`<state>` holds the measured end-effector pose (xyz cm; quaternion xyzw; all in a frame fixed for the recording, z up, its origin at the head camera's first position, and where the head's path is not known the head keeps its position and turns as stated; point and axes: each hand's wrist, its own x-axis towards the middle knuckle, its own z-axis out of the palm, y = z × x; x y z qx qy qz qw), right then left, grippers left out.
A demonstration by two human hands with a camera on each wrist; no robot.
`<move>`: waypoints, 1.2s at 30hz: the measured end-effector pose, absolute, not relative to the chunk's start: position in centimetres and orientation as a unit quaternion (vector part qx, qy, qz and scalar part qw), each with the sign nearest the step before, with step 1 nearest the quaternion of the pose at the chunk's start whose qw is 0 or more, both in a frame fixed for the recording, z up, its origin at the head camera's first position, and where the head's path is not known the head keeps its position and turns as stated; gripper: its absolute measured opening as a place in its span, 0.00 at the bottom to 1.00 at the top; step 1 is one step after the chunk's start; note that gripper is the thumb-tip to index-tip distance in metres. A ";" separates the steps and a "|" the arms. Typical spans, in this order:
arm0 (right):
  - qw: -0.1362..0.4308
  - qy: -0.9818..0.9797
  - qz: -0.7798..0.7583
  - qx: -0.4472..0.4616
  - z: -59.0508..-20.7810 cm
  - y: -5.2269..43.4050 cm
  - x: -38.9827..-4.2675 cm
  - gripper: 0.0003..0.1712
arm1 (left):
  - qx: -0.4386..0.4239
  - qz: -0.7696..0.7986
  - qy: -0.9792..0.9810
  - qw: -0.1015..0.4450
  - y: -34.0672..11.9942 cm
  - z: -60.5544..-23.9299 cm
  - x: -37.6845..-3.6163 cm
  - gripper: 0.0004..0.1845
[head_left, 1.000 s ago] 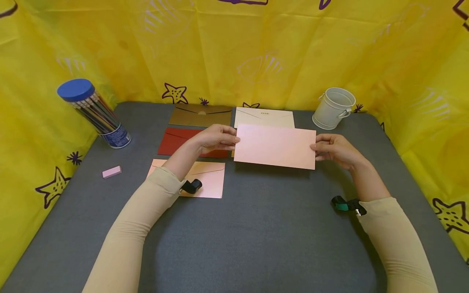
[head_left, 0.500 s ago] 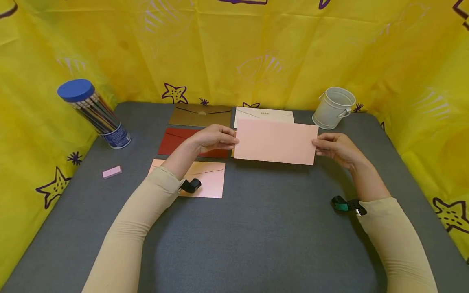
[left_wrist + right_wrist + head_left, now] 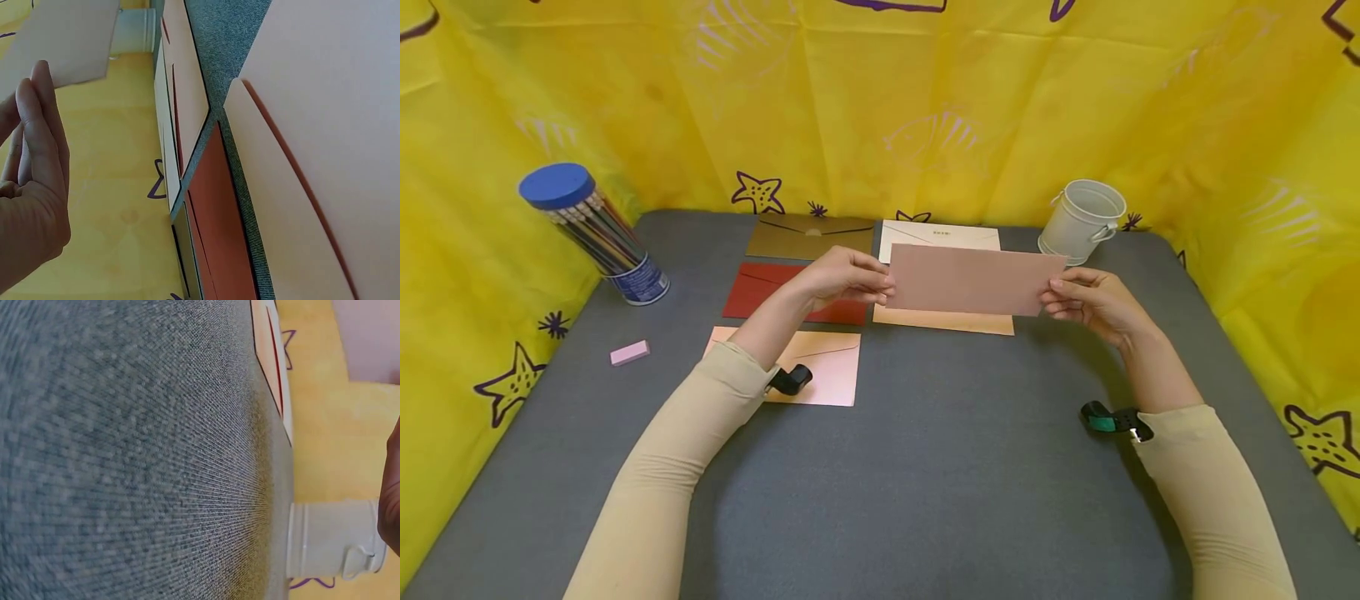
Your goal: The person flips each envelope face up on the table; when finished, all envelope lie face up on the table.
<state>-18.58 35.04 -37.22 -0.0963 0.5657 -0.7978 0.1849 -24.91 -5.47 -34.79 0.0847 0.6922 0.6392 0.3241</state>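
Observation:
A plain pink envelope (image 3: 973, 281) is held up off the table between the two hands; no flap shows on the side facing me. My left hand (image 3: 847, 279) pinches its left edge between thumb and fingers, and my right hand (image 3: 1093, 307) pinches the right edge. In the left wrist view the left hand (image 3: 40, 140) is at the edge of the pale envelope (image 3: 69, 44). Only a sliver of the right hand (image 3: 392, 494) enters the right wrist view. Behind the held envelope lies a peach envelope (image 3: 947, 320), its upper part hidden.
Brown (image 3: 808, 242), red (image 3: 760, 293), white (image 3: 925, 233) and light pink (image 3: 823, 375) envelopes lie flat on the grey table (image 3: 910, 483). A white bucket (image 3: 1078, 223) stands back right. At left are a pink eraser (image 3: 629, 352) and a tub of pencils (image 3: 598, 229).
The held envelope has tilted, so it looks shorter and darker, and its lower edge has risen, baring the peach envelope. Both hands still pinch it and have shifted slightly.

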 end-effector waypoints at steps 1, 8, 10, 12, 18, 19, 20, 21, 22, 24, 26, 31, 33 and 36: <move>0.185 0.563 -0.800 -0.100 -37.2 35.1 -18.6 0.19 | 0.086 0.638 0.695 0.321 -5.5 -34.8 -24.9 0.19; 0.147 0.605 -0.778 -0.085 -37.2 35.1 -18.2 0.21 | 0.086 0.608 0.726 0.310 -5.3 -35.2 -25.1 0.12; 0.146 0.613 -0.771 -0.090 -37.2 35.0 -18.1 0.22 | 0.084 0.606 0.730 0.306 -5.3 -35.4 -25.1 0.12; 0.149 0.616 -0.767 -0.100 -37.2 34.9 -18.2 0.22 | 0.084 0.601 0.735 0.302 -5.4 -35.5 -25.2 0.11; 0.146 0.669 -0.725 -0.071 -37.3 34.2 -18.4 0.17 | 0.095 0.587 0.749 0.292 -5.6 -35.9 -25.2 0.14; 0.148 0.681 -0.715 -0.062 -37.3 34.1 -18.5 0.15 | 0.097 0.586 0.750 0.292 -5.6 -35.9 -25.2 0.17; 0.150 0.695 -0.701 -0.055 -37.3 34.0 -18.5 0.13 | 0.101 0.582 0.752 0.294 -5.6 -36.0 -25.2 0.20; 0.155 0.704 -0.691 -0.053 -37.4 34.0 -18.6 0.13 | 0.107 0.576 0.754 0.296 -5.6 -36.0 -25.2 0.24; 0.160 0.717 -0.677 -0.051 -37.4 33.9 -18.6 0.16 | 0.117 0.570 0.756 0.300 -5.6 -36.0 -25.3 0.29; 0.175 0.740 -0.647 -0.057 -37.4 33.9 -18.6 0.26 | 0.138 0.557 0.759 0.309 -5.7 -36.1 -25.3 0.36; 0.193 0.760 -0.616 -0.072 -37.4 33.9 -18.5 0.35 | 0.161 0.538 0.765 0.315 -5.8 -36.2 -25.2 0.40; 0.236 0.794 -0.551 -0.098 -37.6 33.6 -18.5 0.35 | 0.185 0.494 0.787 0.321 -5.9 -36.7 -25.2 0.31; 0.252 0.798 -0.538 -0.100 -37.7 33.5 -18.5 0.27 | 0.190 0.473 0.796 0.327 -5.9 -36.9 -25.2 0.27; 0.269 0.801 -0.525 -0.104 -37.9 33.3 -18.5 0.20 | 0.202 0.435 0.810 0.338 -5.8 -37.2 -25.2 0.24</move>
